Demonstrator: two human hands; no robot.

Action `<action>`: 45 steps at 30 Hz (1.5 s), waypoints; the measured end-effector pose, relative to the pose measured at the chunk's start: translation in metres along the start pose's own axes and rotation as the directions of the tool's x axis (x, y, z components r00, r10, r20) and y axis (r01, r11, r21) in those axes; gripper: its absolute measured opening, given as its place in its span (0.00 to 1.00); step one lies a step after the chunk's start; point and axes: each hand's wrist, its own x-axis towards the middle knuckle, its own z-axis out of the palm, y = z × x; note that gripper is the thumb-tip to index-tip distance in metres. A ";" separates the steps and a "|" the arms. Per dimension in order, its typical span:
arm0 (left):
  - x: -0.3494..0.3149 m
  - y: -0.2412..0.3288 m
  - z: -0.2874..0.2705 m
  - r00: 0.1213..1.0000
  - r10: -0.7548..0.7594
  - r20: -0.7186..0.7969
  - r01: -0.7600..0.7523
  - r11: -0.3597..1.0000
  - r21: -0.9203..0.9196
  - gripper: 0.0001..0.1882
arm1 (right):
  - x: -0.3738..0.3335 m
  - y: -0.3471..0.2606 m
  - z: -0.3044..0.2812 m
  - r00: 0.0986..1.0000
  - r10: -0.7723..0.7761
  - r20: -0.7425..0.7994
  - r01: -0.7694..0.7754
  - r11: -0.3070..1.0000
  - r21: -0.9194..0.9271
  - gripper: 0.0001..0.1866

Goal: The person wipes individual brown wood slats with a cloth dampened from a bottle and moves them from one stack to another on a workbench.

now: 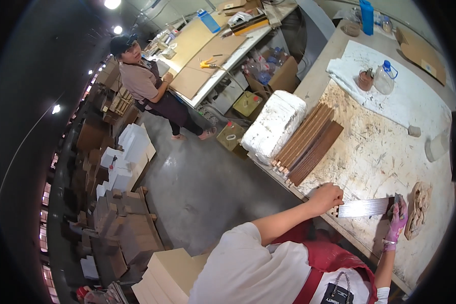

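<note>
A flat wooden board point(362, 208) with a notched left end lies across the table's near edge, its top bright with glare. My bare left hand point(328, 198) is closed on that notched end. At the board's other end, my right hand point(399, 219), in a pink-purple glove, is closed around a small dark grey pad point(399, 199) that rests on or right by the board. Its exact kind cannot be made out. Left of the board, several brown wooden boards point(316, 147) with notched ends lie side by side.
A crumpled tan cloth point(419, 210) lies just right of my glove. A white foam block point(274, 124) stands beside the boards. Farther back are a clear jug point(384, 78) with a blue cap and a brown pot point(366, 80). Another person point(144, 83) stands at the far table.
</note>
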 end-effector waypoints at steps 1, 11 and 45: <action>-0.003 0.002 -0.001 0.999 -0.047 -0.014 0.046 0.999 -0.019 0.07 | -0.004 -0.028 0.009 0.995 0.092 0.033 -0.093 0.995 0.031 0.22; -0.003 -0.003 0.017 0.990 -0.115 -0.086 0.112 0.993 -0.041 0.08 | -0.051 -0.004 0.056 0.983 0.061 0.172 -0.098 0.972 0.216 0.23; -0.019 0.046 0.078 0.997 0.004 0.083 -0.004 1.000 0.001 0.11 | 0.004 -0.045 0.077 0.965 0.122 0.232 -0.224 0.844 0.488 0.19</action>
